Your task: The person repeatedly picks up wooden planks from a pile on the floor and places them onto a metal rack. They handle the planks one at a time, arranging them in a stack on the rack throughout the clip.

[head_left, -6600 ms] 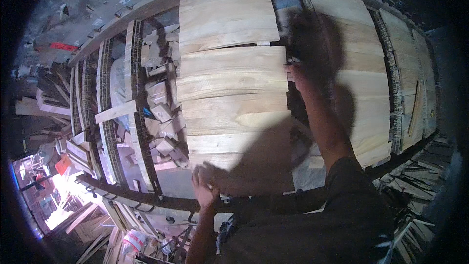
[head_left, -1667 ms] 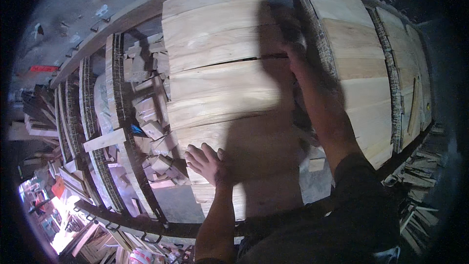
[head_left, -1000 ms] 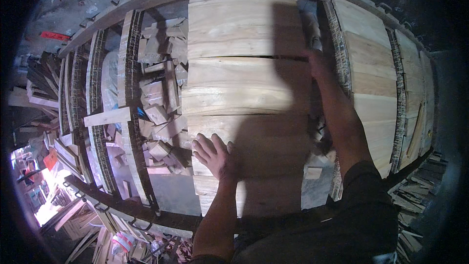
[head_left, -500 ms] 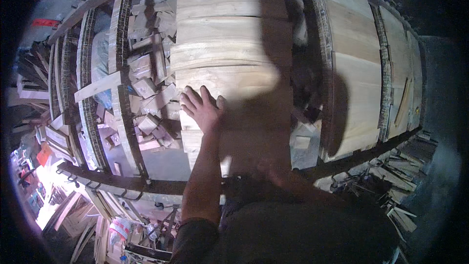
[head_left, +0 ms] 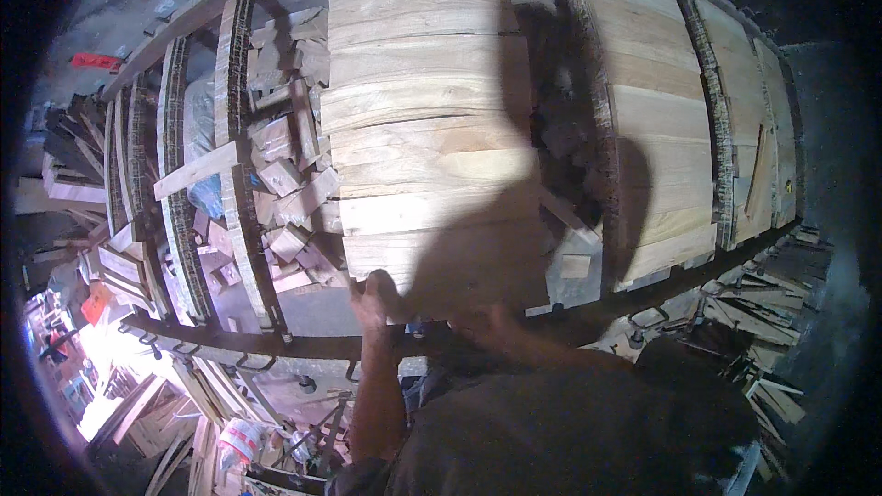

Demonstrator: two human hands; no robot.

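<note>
Offcut wood blocks [head_left: 289, 193] lie heaped between the upright slatted dividers [head_left: 241, 220] at the rack's left. The left hand [head_left: 372, 298] curls its grip over the near left corner of the glued plank panel [head_left: 423, 129], which lies flat on the dark metal rack [head_left: 230, 342]. A second plank panel [head_left: 657, 129] lies to its right. The right hand is out of view

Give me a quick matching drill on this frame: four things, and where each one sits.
Things:
1. left hand
2. pale wood panel
3. scrap wood blocks
4. red object

Places:
A. far upper left
B. loose pile left of the panel
C. at the panel's near left corner
D. centre of the rack

Pairs: 1-C, 2-D, 3-B, 4-A
</note>
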